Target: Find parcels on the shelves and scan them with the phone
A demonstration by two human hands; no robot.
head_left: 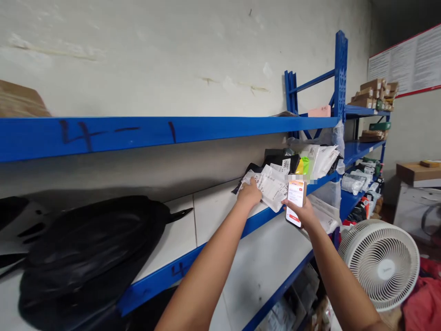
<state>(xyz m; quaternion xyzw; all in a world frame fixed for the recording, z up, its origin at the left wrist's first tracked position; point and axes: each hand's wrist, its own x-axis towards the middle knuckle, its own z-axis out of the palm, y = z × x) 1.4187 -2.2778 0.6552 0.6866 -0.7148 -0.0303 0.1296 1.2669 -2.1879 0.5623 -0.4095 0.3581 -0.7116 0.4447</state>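
Note:
My right hand (305, 215) is wrapped round a smartphone (295, 202), held upright with its lit screen towards me. My left hand (250, 193) is at the near edge of a white parcel bag (253, 177) with a printed label, on the middle shelf. Its fingers look bent against the bag, and their tips are partly hidden. Just right of it lies another labelled white parcel bag (274, 186), its right end behind the phone. Black parcel bags (280, 161) lie behind these two.
A blue shelf beam (206, 131) runs above my hands. At the left, a large black bag (93, 257) lies on the shelf. More white parcels (324, 161) stand by the rack post (340, 76). A white fan (382, 266) stands low at the right. Cardboard boxes (374, 94) sit on the far rack.

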